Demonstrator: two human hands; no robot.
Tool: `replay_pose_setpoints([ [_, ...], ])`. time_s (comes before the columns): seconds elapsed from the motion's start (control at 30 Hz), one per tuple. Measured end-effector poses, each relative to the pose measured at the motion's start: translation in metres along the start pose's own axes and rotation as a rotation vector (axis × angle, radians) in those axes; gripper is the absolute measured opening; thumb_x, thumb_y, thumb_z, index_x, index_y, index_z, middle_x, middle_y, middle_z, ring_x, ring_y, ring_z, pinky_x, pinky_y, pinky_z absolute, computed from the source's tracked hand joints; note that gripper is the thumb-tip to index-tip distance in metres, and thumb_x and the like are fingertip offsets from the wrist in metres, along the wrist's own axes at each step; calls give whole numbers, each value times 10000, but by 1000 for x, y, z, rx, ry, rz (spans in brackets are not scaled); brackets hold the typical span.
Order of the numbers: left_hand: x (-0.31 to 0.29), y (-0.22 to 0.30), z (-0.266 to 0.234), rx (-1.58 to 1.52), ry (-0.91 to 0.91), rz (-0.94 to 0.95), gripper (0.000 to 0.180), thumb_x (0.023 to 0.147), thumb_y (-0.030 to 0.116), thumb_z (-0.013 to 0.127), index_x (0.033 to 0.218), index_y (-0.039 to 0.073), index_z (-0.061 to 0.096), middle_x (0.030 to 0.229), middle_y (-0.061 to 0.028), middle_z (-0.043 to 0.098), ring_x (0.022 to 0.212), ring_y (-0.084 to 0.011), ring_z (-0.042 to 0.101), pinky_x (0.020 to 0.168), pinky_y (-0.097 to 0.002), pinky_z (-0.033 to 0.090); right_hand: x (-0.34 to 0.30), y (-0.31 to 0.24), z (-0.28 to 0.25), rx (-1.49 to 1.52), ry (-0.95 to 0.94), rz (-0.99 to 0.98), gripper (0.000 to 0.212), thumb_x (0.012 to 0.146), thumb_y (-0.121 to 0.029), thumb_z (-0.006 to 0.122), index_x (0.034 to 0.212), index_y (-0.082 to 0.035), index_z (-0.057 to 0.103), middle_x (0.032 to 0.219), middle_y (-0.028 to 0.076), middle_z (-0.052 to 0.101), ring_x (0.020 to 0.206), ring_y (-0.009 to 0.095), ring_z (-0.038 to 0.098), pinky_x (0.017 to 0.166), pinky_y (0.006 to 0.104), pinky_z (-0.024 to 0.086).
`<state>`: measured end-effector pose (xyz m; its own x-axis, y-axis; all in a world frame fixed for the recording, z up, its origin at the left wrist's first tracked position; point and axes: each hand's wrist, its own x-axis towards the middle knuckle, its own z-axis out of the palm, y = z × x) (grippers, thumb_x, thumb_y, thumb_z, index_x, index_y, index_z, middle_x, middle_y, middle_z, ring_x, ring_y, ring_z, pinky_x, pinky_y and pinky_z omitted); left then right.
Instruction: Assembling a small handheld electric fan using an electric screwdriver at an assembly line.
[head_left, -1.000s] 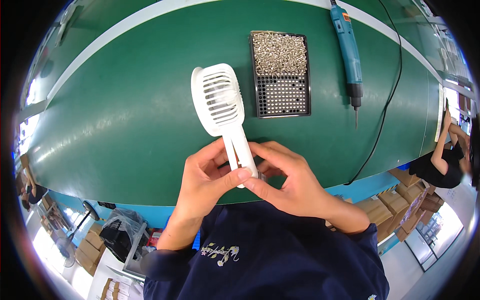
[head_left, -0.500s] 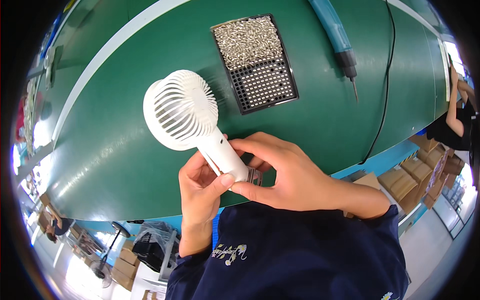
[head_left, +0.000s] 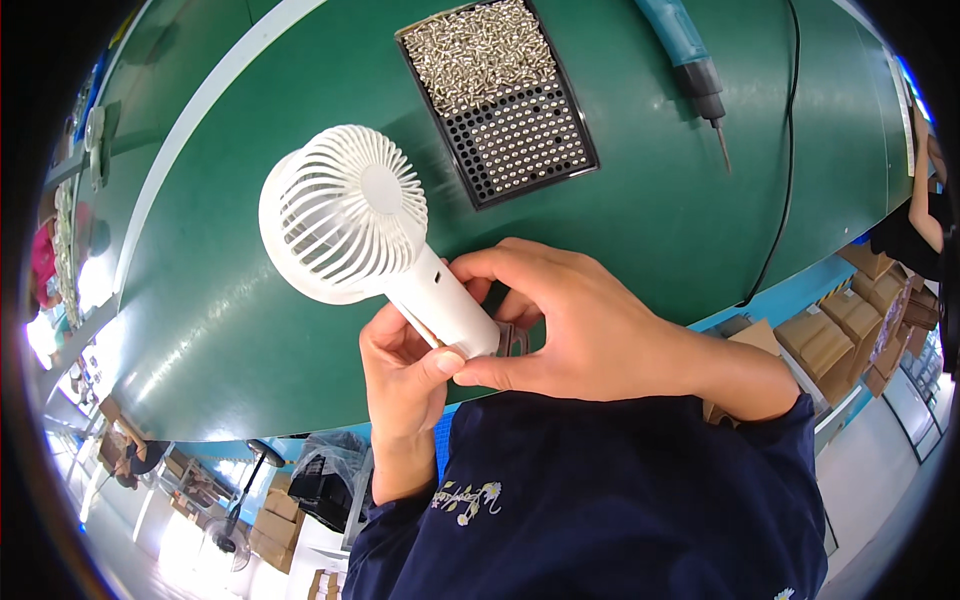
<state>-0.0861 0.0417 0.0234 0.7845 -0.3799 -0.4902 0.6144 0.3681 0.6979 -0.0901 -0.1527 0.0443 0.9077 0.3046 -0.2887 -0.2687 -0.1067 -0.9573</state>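
A white handheld fan [head_left: 448, 305] is held over the near side of the green table, its round slatted head up to the left and its handle slanting down to the right. My left hand [head_left: 405, 385] grips the handle's lower left side, with the thumb at the bottom end. From the right, my right hand [head_left: 590, 325] closes around the same end, index finger along the handle and thumb by the left thumb. A small translucent brownish piece [head_left: 515, 340] shows at the handle's base beside the right fingers. A narrow gap runs along the handle's left edge.
Beyond the fan lies a black tray [head_left: 535, 180] of small silvery screws, some loose, others standing in holes. A teal electric screwdriver [head_left: 690, 60] is at the far right, near a black cable [head_left: 785, 190]. Cardboard boxes [head_left: 815, 340] stand off the table's right edge.
The tray and screwdriver appear higher in the picture as the view shifts. The fan's head sits slightly further left, and both hands keep nearly the same grip.
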Motion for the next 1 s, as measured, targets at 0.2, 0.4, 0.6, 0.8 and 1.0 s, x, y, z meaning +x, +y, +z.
replay_pose_setpoints([
  [0.2,2,1,-2,172,-6,2,636,773,259,764,1243,-85,509,1149,-200,621,1045,-270,625,914,-391,504,0,3,-1,-10,12,19,586,745,-196,795,1219,35,540,1032,132,584,770,196,645,699,298,549],
  [0.4,0,4,2,145,-7,0,542,818,216,711,1215,-100,520,1122,-181,626,1008,-235,624,920,-360,477,0,3,1,-30,41,7,558,753,-193,784,1200,47,554,999,141,589,772,206,644,689,302,552],
  [0.6,0,2,-3,177,-16,50,505,839,186,674,1207,-116,504,1110,-169,622,1007,-225,617,925,-348,465,2,1,-2,-67,32,17,540,752,-181,770,1186,58,557,956,152,601,775,222,649,664,304,558],
  [0.8,0,1,-1,186,-11,85,498,836,177,667,1196,-123,500,1091,-169,619,1000,-225,614,920,-345,461,4,-1,-3,-79,19,12,509,750,-189,757,1155,58,573,948,158,612,758,224,651,651,303,561],
  [1.0,2,6,3,135,8,99,498,791,166,673,1163,-123,512,1059,-170,624,958,-223,626,894,-345,476,7,-6,-2,-129,27,-1,503,744,-198,757,1138,62,582,922,149,618,725,210,649,641,291,559],
])
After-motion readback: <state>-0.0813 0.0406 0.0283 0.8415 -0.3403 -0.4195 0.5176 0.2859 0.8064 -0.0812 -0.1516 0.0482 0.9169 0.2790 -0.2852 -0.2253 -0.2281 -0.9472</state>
